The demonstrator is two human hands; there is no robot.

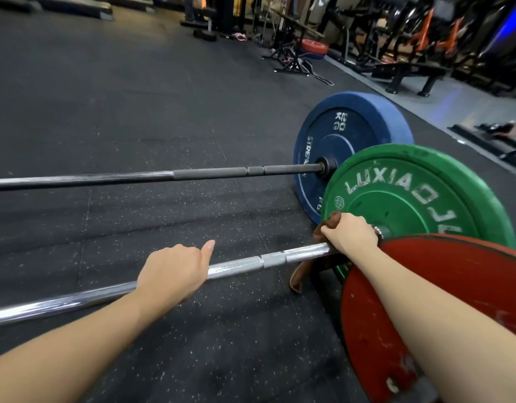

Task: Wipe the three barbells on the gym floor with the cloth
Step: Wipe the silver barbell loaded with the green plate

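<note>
The right hand (350, 237) is clenched around a brown cloth (302, 274). The cloth is wrapped over the shaft of the long chrome barbell (274, 258), right where the shaft meets the round green rubber plate (411, 199). A loose tail of the cloth hangs under the shaft and reaches the black speckled rubber floor (134, 97). The left hand (172, 271) lies over the same shaft well to the left, fingers curled over its far side and thumb out, apparently steadying it.

The nearest risk is to the knuckles. They sit just beside the collar and the green plate, so a stroke pushed too far that way would likely jam them. The hanging tail could drag under the plate or snag on the knurled steel and pull the cloth out of the grip. The barbell rests on round plates, so an uneven pull may roll it if the left hand lets go.

Further out, the black barbell (134, 177) with its round blue rubber plate (347, 135) lies close behind; I cannot tell whether the two plates touch. The round red rubber plate (454, 286) stands right beside the right forearm and could scrape it. The strip of shaft under the left hand would be missed unless that hand shifts.
</note>
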